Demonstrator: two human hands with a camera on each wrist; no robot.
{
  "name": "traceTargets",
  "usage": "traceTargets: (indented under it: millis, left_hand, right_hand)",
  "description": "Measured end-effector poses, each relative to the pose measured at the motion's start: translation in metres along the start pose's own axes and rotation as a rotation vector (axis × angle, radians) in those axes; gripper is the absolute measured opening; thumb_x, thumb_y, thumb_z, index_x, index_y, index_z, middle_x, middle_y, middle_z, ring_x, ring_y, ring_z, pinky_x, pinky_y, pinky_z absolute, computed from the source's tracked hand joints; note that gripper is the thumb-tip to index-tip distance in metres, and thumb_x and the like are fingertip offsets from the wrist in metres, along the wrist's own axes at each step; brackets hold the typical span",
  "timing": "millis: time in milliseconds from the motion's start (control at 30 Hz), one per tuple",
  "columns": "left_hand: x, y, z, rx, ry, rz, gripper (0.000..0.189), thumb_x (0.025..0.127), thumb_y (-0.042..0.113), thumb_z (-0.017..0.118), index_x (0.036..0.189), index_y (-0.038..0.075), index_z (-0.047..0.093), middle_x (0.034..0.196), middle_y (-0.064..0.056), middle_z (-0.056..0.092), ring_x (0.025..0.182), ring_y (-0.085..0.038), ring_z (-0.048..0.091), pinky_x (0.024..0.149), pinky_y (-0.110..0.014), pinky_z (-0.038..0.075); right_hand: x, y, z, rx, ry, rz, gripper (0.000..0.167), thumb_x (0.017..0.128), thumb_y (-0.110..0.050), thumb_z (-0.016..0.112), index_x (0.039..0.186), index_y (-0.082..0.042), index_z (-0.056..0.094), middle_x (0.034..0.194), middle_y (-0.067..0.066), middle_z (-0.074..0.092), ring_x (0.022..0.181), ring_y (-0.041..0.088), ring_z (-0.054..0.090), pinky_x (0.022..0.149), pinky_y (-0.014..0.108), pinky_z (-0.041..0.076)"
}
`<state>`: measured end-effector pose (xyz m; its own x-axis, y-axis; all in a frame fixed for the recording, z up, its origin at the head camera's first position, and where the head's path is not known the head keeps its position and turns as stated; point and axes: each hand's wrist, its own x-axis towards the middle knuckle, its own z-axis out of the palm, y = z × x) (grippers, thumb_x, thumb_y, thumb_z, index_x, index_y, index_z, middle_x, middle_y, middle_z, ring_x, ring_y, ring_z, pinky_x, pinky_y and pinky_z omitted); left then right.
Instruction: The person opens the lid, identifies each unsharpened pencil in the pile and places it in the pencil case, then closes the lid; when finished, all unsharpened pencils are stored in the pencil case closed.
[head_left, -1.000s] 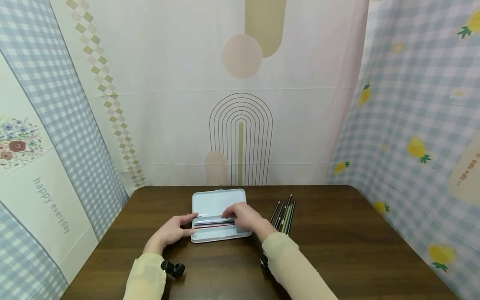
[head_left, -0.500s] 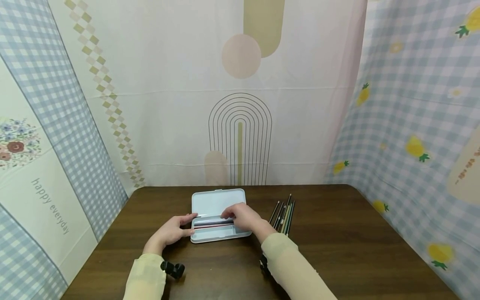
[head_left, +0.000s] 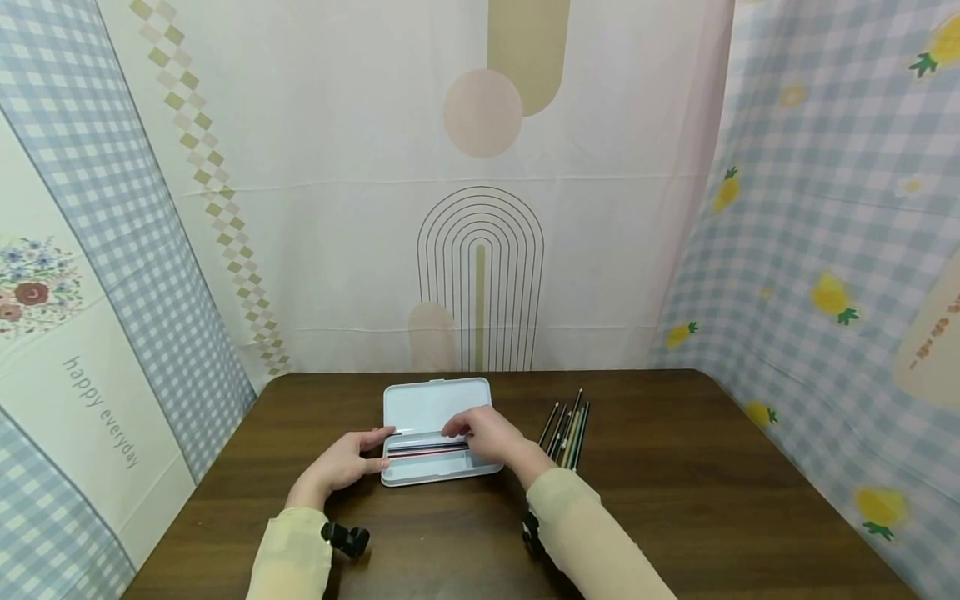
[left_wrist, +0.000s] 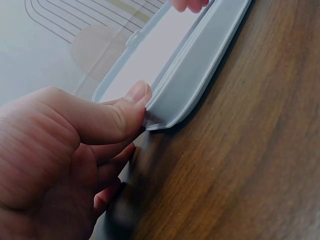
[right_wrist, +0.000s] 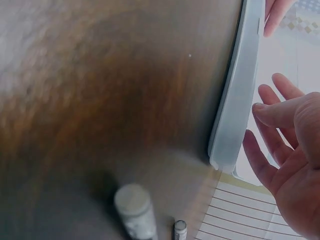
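A pale blue pencil case (head_left: 438, 479) lies on the table with its lid (head_left: 431, 404) folded back. Inside it several pencils (head_left: 423, 452), dark ones and a red one, lie lengthwise. My left hand (head_left: 343, 460) grips the left end, thumb on the near corner and fingers farther back; the left wrist view shows the thumb (left_wrist: 137, 95) at the case corner. My right hand (head_left: 491, 433) reaches over the right half, its fingertips by the hinge side. In the right wrist view its fingers (right_wrist: 270, 140) are loosely bent and spread, with nothing seen between them.
Several dark and green pencils (head_left: 576, 429) lie in a loose bundle right of the case, partly behind my right forearm. Two blurred pencil ends (right_wrist: 134, 202) show in the right wrist view. The brown table (head_left: 690, 483) meets a patterned cloth (head_left: 337, 250) at the back.
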<state>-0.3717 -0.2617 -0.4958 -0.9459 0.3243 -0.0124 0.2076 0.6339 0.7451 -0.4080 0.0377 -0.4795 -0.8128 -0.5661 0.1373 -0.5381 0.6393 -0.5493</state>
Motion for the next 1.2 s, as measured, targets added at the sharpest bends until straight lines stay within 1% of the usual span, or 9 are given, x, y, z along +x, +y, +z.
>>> traceTargets:
  millis: [200,367,633,800,933,1100,1200]
  left_hand:
    - [-0.001,0.000,0.001,0.002,-0.002,0.007,0.065,0.097,0.019,0.079,0.155,0.004,0.056,0.157,-0.025,0.052,0.151,-0.050,0.038,0.121,-0.068,0.028]
    - [-0.001,0.001,0.000,0.009,0.003,0.003,0.065,0.097,0.020,0.079,0.155,0.005,0.056,0.157,-0.025,0.052,0.151,-0.050,0.039,0.121,-0.069,0.029]
    - [-0.001,0.000,0.001,0.004,0.000,0.009,0.064,0.097,0.018,0.079,0.155,0.003,0.056,0.157,-0.026,0.052,0.151,-0.050,0.038,0.121,-0.068,0.029]
    - [-0.001,0.001,0.001,-0.003,0.002,0.000,0.065,0.097,0.019,0.079,0.155,0.004,0.056,0.157,-0.026,0.052,0.151,-0.050,0.038,0.121,-0.068,0.029]
    - [-0.001,0.001,0.000,-0.007,0.000,-0.008,0.065,0.097,0.020,0.079,0.156,0.005,0.055,0.158,-0.025,0.051,0.152,-0.050,0.037,0.121,-0.068,0.028]
    - [-0.001,0.000,0.000,0.004,-0.001,0.005,0.065,0.097,0.019,0.079,0.156,0.005,0.056,0.157,-0.025,0.052,0.151,-0.050,0.039,0.121,-0.068,0.030]
    - [-0.001,0.000,-0.001,0.013,-0.002,0.013,0.065,0.097,0.019,0.079,0.155,0.004,0.056,0.157,-0.026,0.052,0.150,-0.050,0.040,0.120,-0.068,0.030]
  right_hand:
    - [-0.006,0.003,-0.005,0.014,0.023,-0.010,0.043,0.096,0.016,0.054,0.115,-0.010,0.082,0.110,-0.002,0.078,0.106,0.013,0.069,0.100,0.037,0.057]
    - [-0.010,0.007,-0.012,0.023,0.042,0.001,0.040,0.098,0.014,0.056,0.116,-0.010,0.082,0.110,-0.002,0.078,0.106,0.015,0.069,0.102,0.040,0.057]
    - [-0.018,0.017,-0.020,0.025,0.076,-0.013,0.038,0.097,0.015,0.058,0.117,-0.008,0.081,0.112,0.001,0.078,0.107,0.018,0.070,0.100,0.042,0.057]
    - [-0.023,0.023,-0.028,0.066,0.086,0.010,0.041,0.096,0.017,0.056,0.119,-0.006,0.080,0.114,0.003,0.077,0.109,0.020,0.070,0.100,0.043,0.058]
    - [-0.027,0.029,-0.033,0.072,0.106,0.015,0.038,0.097,0.016,0.057,0.119,-0.005,0.080,0.115,0.004,0.077,0.107,0.021,0.070,0.099,0.044,0.058]
    - [-0.033,0.036,-0.037,0.090,0.126,0.026,0.034,0.099,0.014,0.060,0.118,-0.006,0.080,0.115,0.005,0.077,0.108,0.022,0.070,0.098,0.045,0.058]
    - [-0.036,0.040,-0.039,0.109,0.141,0.038,0.035,0.098,0.015,0.060,0.118,-0.006,0.080,0.115,0.005,0.077,0.109,0.023,0.070,0.098,0.046,0.058]
